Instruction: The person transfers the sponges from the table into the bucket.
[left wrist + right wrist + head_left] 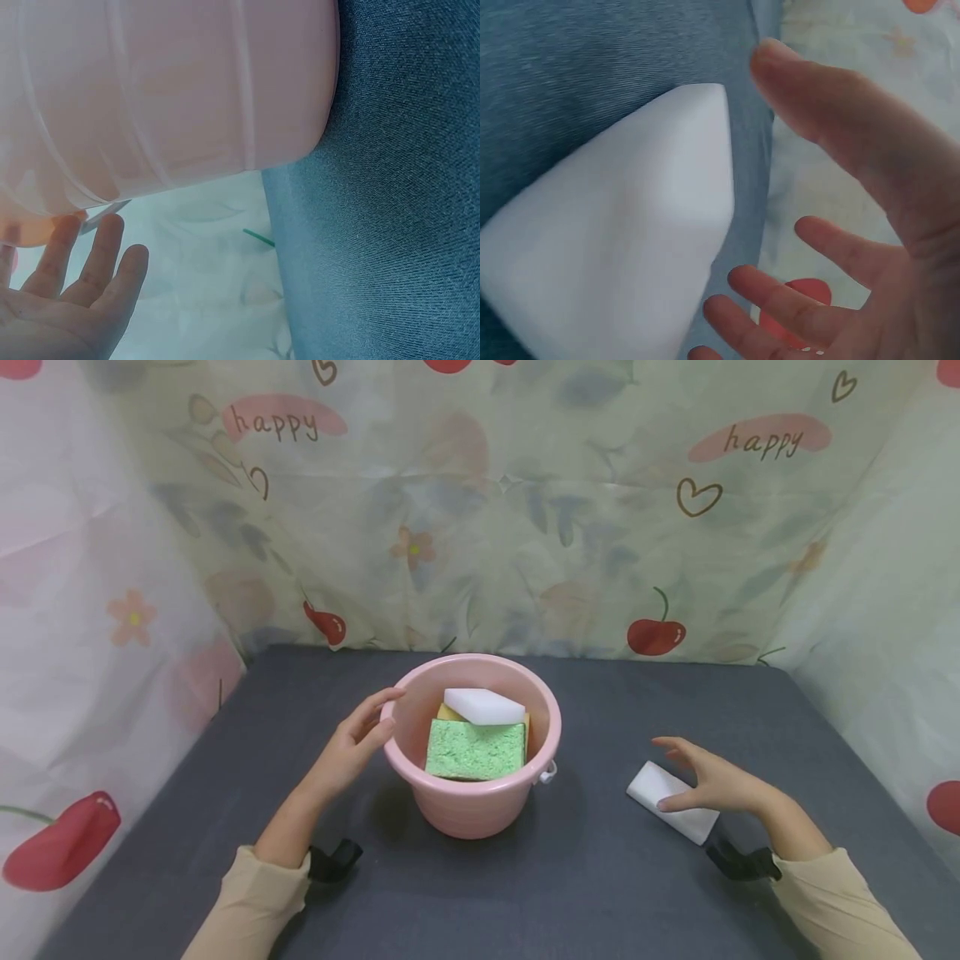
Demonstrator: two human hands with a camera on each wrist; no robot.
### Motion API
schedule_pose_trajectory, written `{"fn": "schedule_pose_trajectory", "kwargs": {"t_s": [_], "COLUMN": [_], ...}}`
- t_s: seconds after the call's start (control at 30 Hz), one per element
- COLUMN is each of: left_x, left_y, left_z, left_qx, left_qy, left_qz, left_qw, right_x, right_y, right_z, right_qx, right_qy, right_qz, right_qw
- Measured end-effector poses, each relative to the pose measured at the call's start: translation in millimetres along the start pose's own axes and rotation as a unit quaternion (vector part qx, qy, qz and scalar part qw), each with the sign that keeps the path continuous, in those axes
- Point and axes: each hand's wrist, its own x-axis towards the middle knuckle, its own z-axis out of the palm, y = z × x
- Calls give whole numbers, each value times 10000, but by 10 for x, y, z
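A pink bucket (471, 810) stands on the dark cloth, with a green sponge (477, 750), a white sponge (484, 706) and a bit of yellow sponge (448, 712) inside. My left hand (352, 747) is at the bucket's left rim, fingers spread and loosely bent; whether it touches the rim I cannot tell. In the left wrist view its fingertips lie close to the bucket wall (180, 90). Over another white sponge (675, 802), lying flat on the right, my right hand (716, 781) hovers with thumb and fingers apart. The right wrist view shows a gap between that white sponge (622, 225) and the fingers.
Dark cloth (570, 893) covers the table. Printed curtains (510, 527) with cherries and the word "happy" enclose the back and sides. A white handle fitting (549, 772) sticks out on the bucket's right side. Black straps (335, 860) circle both wrists.
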Motion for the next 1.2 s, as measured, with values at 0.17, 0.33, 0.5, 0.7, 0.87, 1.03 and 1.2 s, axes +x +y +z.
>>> {"fn": "schedule_pose_trajectory", "kwargs": {"t_s": [0.17, 0.33, 0.5, 0.7, 0.87, 1.03, 1.2], "left_x": [-5, -6, -3, -3, -3, -3, 3], "left_y": [10, 19, 26, 42, 33, 22, 17], "left_z": [1, 5, 12, 19, 17, 13, 17], "left_qx": [13, 39, 78, 79, 60, 73, 73], "left_qy": [11, 21, 26, 35, 22, 30, 14], "left_qz": [9, 6, -16, -4, 9, -4, -20], "left_qw": [10000, 10000, 10000, 10000, 10000, 10000, 10000], "right_x": [-61, -94, -107, -117, -107, -82, -44], "right_y": [17, 38, 73, 114, 127, 92, 22], "right_z": [34, 64, 111, 168, 175, 151, 137], "right_qx": [-131, -302, -424, -655, -824, -887, -724], "right_qy": [23, 163, 195, 273, 268, 542, 878], "right_qz": [-58, 6, 98, 119, 127, 51, -6], "right_qw": [9999, 9994, 9989, 9974, 9962, 9946, 9935]}}
